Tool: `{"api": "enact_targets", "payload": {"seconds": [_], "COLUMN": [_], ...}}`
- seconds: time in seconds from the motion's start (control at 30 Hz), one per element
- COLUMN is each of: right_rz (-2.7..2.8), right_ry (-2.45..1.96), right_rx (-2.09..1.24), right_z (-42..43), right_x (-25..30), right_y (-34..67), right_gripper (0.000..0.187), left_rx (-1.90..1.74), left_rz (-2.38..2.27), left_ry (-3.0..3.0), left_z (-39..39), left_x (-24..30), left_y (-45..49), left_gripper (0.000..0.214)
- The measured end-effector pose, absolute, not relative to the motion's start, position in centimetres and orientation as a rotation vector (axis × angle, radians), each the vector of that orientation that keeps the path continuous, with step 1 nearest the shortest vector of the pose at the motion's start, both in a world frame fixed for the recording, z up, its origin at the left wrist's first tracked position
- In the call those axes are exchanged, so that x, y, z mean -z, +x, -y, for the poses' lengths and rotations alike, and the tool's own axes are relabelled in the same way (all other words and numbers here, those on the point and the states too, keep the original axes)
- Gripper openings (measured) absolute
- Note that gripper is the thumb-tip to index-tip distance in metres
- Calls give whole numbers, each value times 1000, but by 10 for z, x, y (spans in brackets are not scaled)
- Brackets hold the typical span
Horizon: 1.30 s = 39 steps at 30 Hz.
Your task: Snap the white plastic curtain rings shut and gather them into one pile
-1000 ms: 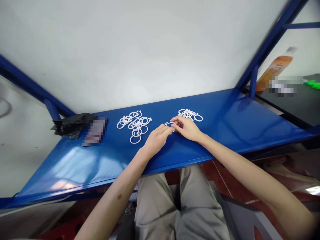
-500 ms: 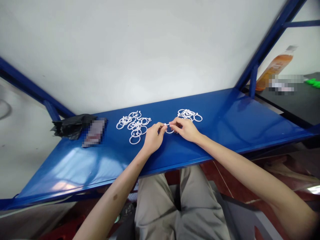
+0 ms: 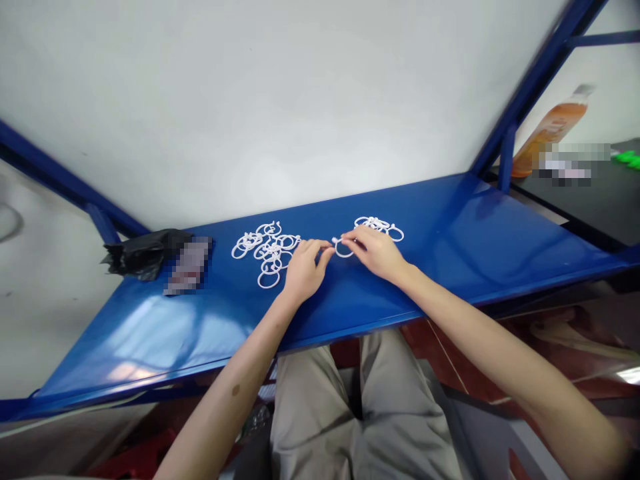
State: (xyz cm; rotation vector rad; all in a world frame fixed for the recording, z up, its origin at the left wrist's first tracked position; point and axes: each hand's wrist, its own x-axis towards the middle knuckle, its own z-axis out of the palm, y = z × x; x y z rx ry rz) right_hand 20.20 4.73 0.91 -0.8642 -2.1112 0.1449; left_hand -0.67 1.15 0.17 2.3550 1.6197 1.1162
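Note:
My right hand [image 3: 379, 252] pinches a white plastic curtain ring [image 3: 344, 254] between thumb and fingertips, just above the blue table. A small knob shows at the ring's upper left. Close to that knob is my left hand [image 3: 306, 268], its thumb and fingers slightly apart with nothing visible between them. Left of this hand lies a loose spread of several similar white rings [image 3: 269, 280]. Behind my right hand a tighter pile of white rings [image 3: 396, 233] rests on the table, partly hidden by the hand.
The blue metal table [image 3: 450, 253] stands against a pale wall [image 3: 310, 100], with blue frame bars on both sides. A crumpled black plastic bag [image 3: 143, 253] and a blurred-out flat object [image 3: 189, 267] lie at left. An orange drink bottle [image 3: 553, 137] stands on a black surface at right.
The ring has shifted slightly right and up with my right hand. My left fingers have come off it and loosened. The two groups of rings look the same.

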Motion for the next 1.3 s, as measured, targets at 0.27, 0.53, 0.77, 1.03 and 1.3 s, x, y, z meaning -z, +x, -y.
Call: {"api": "enact_targets", "payload": {"seconds": [0.27, 0.53, 0.77, 1.03, 1.3], "right_rz": [1878, 1944, 1984, 1933, 2040], "right_ry": [-1530, -1621, -1721, -1668, -1166], "right_rx": [131, 95, 69, 110, -92], "right_z": [-74, -70, -68, -69, -56], "right_x": [-19, -18, -19, -18, -20], "right_y": [260, 257, 256, 256, 226], "right_gripper": [23, 12, 11, 12, 17], "left_rx": [-710, -729, -710, -766, -990], "left_rz": [-2382, -2274, -2310, -2283, -1644], "left_ry": [2357, 2444, 2453, 2412, 2735], "left_z": [-15, -18, -16, -14, -8], "left_x": [-2, 4, 1, -4, -7], "left_y": [-38, -43, -40, -36, -15], "left_gripper": [29, 21, 18, 13, 17]}}
